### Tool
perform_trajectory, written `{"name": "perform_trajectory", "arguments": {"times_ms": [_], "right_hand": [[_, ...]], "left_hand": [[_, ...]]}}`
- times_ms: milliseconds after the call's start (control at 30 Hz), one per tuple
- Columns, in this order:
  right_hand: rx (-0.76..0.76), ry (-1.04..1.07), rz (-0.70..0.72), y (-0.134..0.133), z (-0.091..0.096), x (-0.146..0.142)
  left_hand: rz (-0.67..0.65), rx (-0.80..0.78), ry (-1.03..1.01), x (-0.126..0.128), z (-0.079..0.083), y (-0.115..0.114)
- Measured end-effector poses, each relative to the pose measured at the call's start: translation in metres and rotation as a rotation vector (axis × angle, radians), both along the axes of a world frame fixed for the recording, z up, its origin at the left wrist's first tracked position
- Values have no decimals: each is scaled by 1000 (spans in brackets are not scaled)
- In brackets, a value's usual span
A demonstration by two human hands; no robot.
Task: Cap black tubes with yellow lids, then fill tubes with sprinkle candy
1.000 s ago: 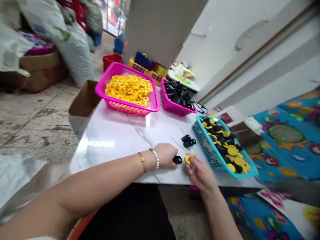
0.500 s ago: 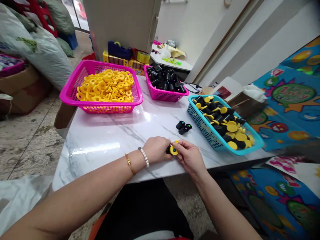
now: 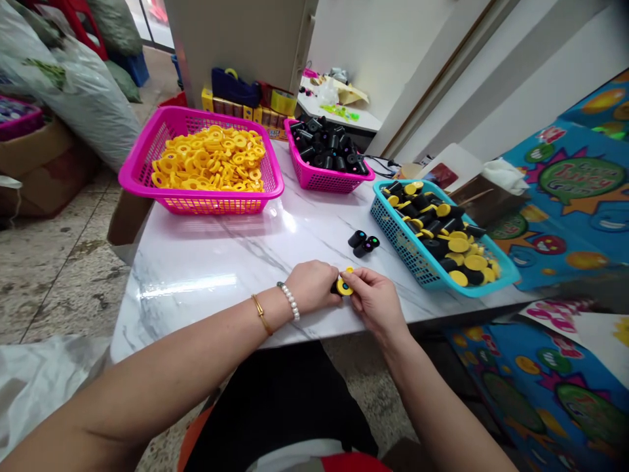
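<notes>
Near the front edge of the marble-patterned table, my left hand is closed round a small black cylinder, mostly hidden by the fingers. A yellow ring sits at the cylinder's end, with a bluish dot showing in its hole. My right hand pinches that yellow ring at its side between thumb and fingers. Just beyond the hands, several loose black cylinders with coloured dots on their ends lie together on the table.
A large pink basket of yellow rings stands at the left. Behind is a smaller pink basket of black cylinders. To the right, a turquoise basket holds black cylinders with yellow ends. A tape dispenser rests on boxes at the back.
The camera view has shifted slightly. Both hands stay together at the black cylinder and yellow ring, with little change in their grip.
</notes>
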State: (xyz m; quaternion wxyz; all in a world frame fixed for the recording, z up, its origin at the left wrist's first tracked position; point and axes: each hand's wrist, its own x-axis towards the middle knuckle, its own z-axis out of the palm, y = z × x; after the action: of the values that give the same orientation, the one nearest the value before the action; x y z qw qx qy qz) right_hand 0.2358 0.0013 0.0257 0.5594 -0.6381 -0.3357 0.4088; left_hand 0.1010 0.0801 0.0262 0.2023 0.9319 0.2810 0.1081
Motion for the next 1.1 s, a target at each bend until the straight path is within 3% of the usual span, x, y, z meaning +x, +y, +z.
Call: {"name": "perform_trajectory", "arguments": {"times_ms": [533, 700, 900, 1100], "right_hand": [[43, -59, 166, -6, -10, 2], [74, -75, 130, -8, -11, 1], [129, -55, -15, -5, -10, -5], [96, -53, 43, -3, -12, -3]], "left_hand": [[-22, -116, -67, -4, 3, 2], [-77, -157, -137, -4, 6, 3], [-69, -119, -131, -2, 2, 4], [-74, -143, -140, -3, 1, 5]]}}
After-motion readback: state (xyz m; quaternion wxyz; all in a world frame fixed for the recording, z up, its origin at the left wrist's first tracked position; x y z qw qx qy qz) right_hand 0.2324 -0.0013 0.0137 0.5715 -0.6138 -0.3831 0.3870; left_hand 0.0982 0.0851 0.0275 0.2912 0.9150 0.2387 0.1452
